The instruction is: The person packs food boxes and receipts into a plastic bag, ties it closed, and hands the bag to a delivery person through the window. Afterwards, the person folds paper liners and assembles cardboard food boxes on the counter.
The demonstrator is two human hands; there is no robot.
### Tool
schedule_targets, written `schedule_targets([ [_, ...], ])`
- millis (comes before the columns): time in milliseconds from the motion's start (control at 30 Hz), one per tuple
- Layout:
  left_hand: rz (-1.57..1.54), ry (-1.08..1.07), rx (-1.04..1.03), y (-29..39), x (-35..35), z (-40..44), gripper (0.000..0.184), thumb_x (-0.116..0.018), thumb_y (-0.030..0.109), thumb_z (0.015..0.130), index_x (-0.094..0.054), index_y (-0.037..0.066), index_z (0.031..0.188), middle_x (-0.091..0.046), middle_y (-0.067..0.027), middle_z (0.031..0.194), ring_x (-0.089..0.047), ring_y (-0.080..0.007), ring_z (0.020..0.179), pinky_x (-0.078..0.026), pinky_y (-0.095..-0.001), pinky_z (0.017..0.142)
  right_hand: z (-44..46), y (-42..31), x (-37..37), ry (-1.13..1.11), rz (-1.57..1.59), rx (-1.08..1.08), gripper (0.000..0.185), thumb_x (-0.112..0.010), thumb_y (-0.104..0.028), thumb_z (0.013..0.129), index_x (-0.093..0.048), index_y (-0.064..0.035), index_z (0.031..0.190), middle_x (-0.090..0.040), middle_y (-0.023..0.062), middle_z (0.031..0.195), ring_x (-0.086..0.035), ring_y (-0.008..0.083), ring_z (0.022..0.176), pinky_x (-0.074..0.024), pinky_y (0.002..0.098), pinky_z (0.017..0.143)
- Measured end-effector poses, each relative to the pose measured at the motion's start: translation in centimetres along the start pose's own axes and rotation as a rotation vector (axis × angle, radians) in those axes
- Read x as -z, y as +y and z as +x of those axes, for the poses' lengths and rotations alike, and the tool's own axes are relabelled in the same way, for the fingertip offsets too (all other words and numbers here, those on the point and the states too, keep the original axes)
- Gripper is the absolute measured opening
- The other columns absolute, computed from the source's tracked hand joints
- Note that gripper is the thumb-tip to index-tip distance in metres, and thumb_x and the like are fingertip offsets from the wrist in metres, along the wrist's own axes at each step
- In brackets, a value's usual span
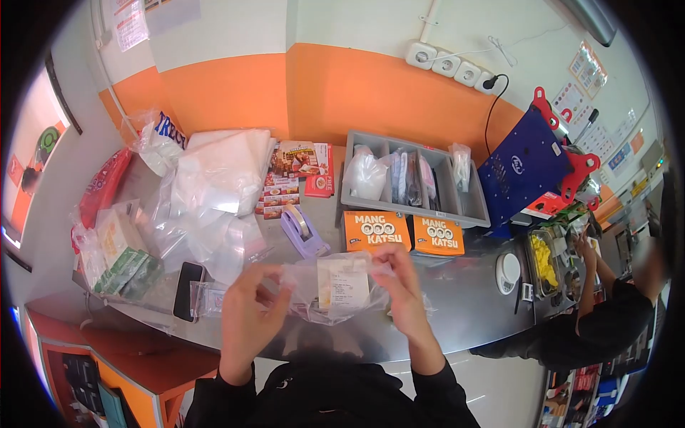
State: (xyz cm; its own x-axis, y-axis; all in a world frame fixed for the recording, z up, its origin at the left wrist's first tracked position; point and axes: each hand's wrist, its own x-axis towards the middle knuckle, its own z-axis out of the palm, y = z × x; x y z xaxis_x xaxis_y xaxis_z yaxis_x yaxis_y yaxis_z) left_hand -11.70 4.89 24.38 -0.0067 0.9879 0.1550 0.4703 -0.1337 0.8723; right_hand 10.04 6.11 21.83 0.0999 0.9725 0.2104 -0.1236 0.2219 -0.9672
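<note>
A clear plastic bag is stretched between my two hands above the steel counter, near its front edge. A printed paper receipt shows at the bag; whether it lies inside or on the front I cannot tell. My left hand pinches the bag's left edge between thumb and fingers. At the upper right corner, my right hand grips the plastic with curled fingers. Just behind the bag lie stacked orange cards marked "Mang Katsu". A purple tape dispenser stands behind my left hand.
A grey divided bin holds packets at the back. Plastic bags pile up at left, with a phone in front. At right are a blue rack, a white round scale, a yellow food tray and another person.
</note>
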Motion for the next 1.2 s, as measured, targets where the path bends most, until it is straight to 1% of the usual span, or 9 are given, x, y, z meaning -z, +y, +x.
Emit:
schedule_targets([
  [200,-0.445,-0.026,0.001,-2.3,-2.8,0.8,0.012,-0.068,0.002,0.077,-0.062,0.001,0.088,-0.062,-0.0054,0.079,-0.062,-0.0126,0.061,-0.048,-0.0254,0.060,2.3,0.4,-3.5,-0.588,-0.422,0.146,0.023,-0.066,-0.009,0.079,-0.056,-0.0031,0.098,-0.058,0.0098,0.080,-0.055,0.0221,0.073,-0.0442,0.0329,0.068],
  [300,-0.160,-0.164,-0.282,-4.5,-1.8,1.5,0.037,-0.076,0.012,0.073,-0.058,0.000,0.103,-0.061,-0.0104,0.096,-0.063,-0.0187,0.085,-0.049,-0.0319,0.078,3.9,1.7,-3.4,-0.687,-0.608,0.245,0.027,-0.067,-0.021,0.080,-0.056,-0.0021,0.096,-0.056,0.0187,0.080,-0.055,0.0371,0.076,-0.0435,0.0430,0.068],
  [400,0.056,0.042,-0.459,-5.4,-0.9,1.3,0.077,-0.083,0.024,0.064,-0.043,0.002,0.126,-0.050,-0.0169,0.125,-0.052,-0.0241,0.114,-0.041,-0.0398,0.095,4.6,0.6,-4.0,-0.711,-0.741,0.205,0.027,-0.068,-0.024,0.079,-0.056,-0.0021,0.089,-0.057,0.0179,0.079,-0.055,0.0388,0.079,-0.0432,0.0451,0.069],
  [533,-0.197,-0.270,-0.343,-12.2,-5.1,2.8,0.104,-0.086,0.030,0.056,-0.028,0.004,0.138,-0.032,-0.0162,0.144,-0.040,-0.0269,0.128,-0.034,-0.0407,0.101,5.3,1.0,-4.7,-0.741,-0.727,0.289,0.023,-0.068,-0.022,0.079,-0.058,-0.0023,0.088,-0.057,0.0157,0.079,-0.056,0.0356,0.076,-0.0438,0.0390,0.066],
  [700,-0.340,-0.447,0.045,-17.9,-9.6,3.3,0.082,-0.083,0.025,0.059,-0.045,0.002,0.128,-0.052,-0.0146,0.129,-0.051,-0.0274,0.118,-0.040,-0.0383,0.096,5.2,2.8,-5.0,-0.755,-0.619,0.341,0.021,-0.066,-0.020,0.080,-0.056,-0.0013,0.084,-0.056,0.0155,0.080,-0.054,0.0355,0.077,-0.0422,0.0404,0.068],
  [800,-0.056,-0.475,-0.193,-19.2,-10.4,3.6,0.065,-0.081,0.023,0.061,-0.056,0.001,0.116,-0.066,-0.0099,0.102,-0.061,-0.0241,0.100,-0.046,-0.0386,0.089,6.0,2.2,-4.6,-0.709,-0.664,0.257,0.020,-0.066,-0.018,0.079,-0.056,-0.0007,0.083,-0.055,0.0152,0.078,-0.053,0.0354,0.076,-0.0424,0.0401,0.067],
  [900,-0.359,-0.482,-0.306,-14.2,-8.8,4.0,0.059,-0.081,0.023,0.063,-0.058,0.001,0.112,-0.066,-0.0090,0.094,-0.062,-0.0239,0.093,-0.048,-0.0388,0.085,6.3,2.1,-4.7,-0.630,-0.635,0.256,0.021,-0.067,-0.017,0.078,-0.055,-0.0003,0.083,-0.054,0.0153,0.078,-0.052,0.0346,0.075,-0.0424,0.0393,0.065],
  [1033,-0.364,-0.675,-0.198,-13.8,-9.1,4.1,0.059,-0.079,0.024,0.065,-0.057,0.001,0.114,-0.059,-0.0128,0.112,-0.055,-0.0248,0.106,-0.044,-0.0393,0.091,6.7,3.9,-5.5,-0.678,-0.596,0.256,0.023,-0.067,-0.018,0.078,-0.055,0.0003,0.084,-0.054,0.0159,0.081,-0.053,0.0339,0.076,-0.0427,0.0390,0.065],
  [1200,-0.135,-0.412,-0.409,-21.0,-14.4,2.6,0.050,-0.072,0.023,0.072,-0.057,0.003,0.115,-0.057,-0.0144,0.117,-0.053,-0.0296,0.109,-0.041,-0.0416,0.094,5.7,5.4,-6.8,-0.716,-0.521,0.173,0.023,-0.068,-0.016,0.078,-0.055,0.0003,0.086,-0.055,0.0153,0.085,-0.055,0.0332,0.084,-0.0440,0.0388,0.074],
])
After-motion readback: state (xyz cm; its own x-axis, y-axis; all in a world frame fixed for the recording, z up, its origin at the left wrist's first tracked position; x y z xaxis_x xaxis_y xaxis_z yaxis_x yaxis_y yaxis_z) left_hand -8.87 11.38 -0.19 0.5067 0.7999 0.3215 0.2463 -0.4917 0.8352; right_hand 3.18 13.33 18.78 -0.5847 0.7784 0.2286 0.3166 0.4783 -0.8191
